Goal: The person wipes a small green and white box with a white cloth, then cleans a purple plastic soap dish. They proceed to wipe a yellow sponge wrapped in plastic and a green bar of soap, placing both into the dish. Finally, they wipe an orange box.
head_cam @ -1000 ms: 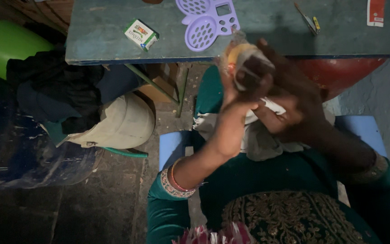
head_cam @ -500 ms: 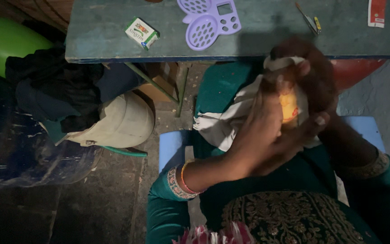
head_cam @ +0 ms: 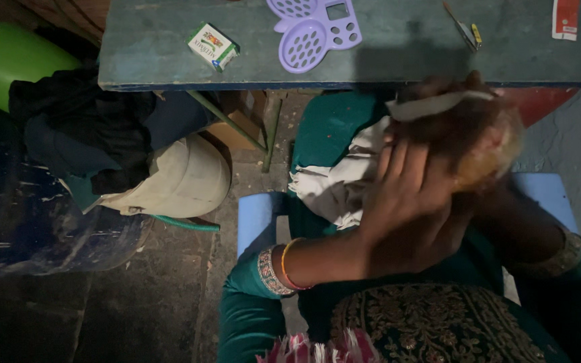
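Left hand [head_cam: 408, 202] fingers spread flat on white cloth [head_cam: 344, 178]; right hand [head_cam: 465, 128] curled around yellowish round object [head_cam: 495, 158], below bench [head_cam: 405, 64] edge. Judgement: steady object, keep cloth between palm and surface

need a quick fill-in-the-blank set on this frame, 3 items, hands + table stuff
1. Both hands, the left hand and the right hand, are wrapped in a pale ____ held over the lap.
2. The perforated plastic tray on the table is ____ in colour.
3. The small green and white box lies to the ____ of that tray.

Missing words: cloth; purple; left
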